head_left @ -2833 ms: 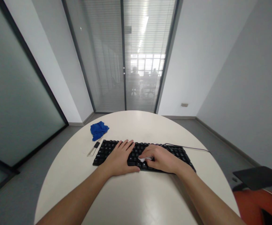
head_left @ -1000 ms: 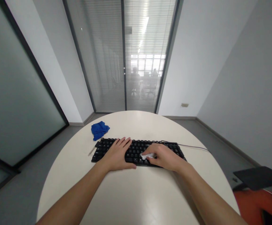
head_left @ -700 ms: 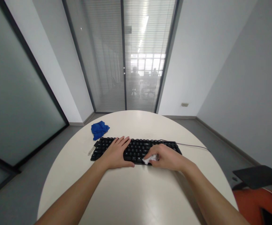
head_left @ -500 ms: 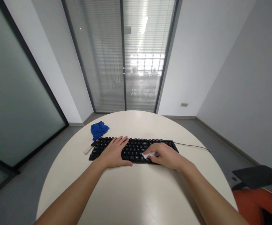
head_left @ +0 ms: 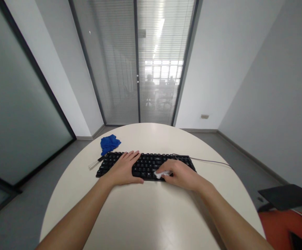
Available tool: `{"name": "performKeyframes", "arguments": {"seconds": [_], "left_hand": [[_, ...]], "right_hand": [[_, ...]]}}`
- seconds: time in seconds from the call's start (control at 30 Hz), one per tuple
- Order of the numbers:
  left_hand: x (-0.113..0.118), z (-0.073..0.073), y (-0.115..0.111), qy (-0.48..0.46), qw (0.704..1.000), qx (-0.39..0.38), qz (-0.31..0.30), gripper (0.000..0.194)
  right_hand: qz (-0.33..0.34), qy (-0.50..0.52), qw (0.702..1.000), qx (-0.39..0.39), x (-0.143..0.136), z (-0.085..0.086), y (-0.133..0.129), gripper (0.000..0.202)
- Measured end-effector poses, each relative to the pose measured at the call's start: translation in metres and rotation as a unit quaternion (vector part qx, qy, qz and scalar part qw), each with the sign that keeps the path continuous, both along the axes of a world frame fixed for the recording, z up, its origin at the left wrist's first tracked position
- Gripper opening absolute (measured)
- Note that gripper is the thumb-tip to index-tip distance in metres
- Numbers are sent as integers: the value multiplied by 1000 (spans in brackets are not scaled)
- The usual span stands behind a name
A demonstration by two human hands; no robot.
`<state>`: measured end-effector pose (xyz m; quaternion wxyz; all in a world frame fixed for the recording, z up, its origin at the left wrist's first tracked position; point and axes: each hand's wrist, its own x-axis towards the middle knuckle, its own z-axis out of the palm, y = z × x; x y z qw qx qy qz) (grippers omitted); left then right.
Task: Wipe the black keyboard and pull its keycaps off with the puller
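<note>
A black keyboard [head_left: 147,167] lies across the table in front of me. My left hand [head_left: 126,169] rests flat over its left half, fingers stretched toward the back row and thumb along the front edge. In my right hand [head_left: 178,173] a crumpled white tissue or wipe [head_left: 162,174] is pinched, pressed down on the keys right of the middle. That hand covers part of the keyboard's right side. By the left end lies a slim tool with a clear handle [head_left: 94,165] and a black end, perhaps a brush. Behind it is a crumpled blue cloth [head_left: 109,143].
The round cream table [head_left: 140,215] has a curved edge on both sides. A thin cable [head_left: 213,161] runs from the keyboard over the right edge. An orange and black chair [head_left: 283,222] stands at the lower right. Glass panels with blinds [head_left: 122,69] rise beyond the table.
The keyboard has shifted slightly left, with both hands on it. The clear-handled tool has been nudged left too. My right hand has moved the white tissue a little left and toward me.
</note>
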<state>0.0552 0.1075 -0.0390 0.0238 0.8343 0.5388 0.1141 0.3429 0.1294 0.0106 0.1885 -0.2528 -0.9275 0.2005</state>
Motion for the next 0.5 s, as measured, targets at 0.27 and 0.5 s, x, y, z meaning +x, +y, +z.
{"name": "performKeyframes", "arguments": {"seconds": [0.27,0.5], "left_hand": [[4,6,-5,8,1000,-2,-4,115],[8,11,-11,4,1000,7,-19,110]], "right_hand": [[-176,52,983,27,15,-6,19,27],[-221,41,972,65,12,-26,37,26]]}}
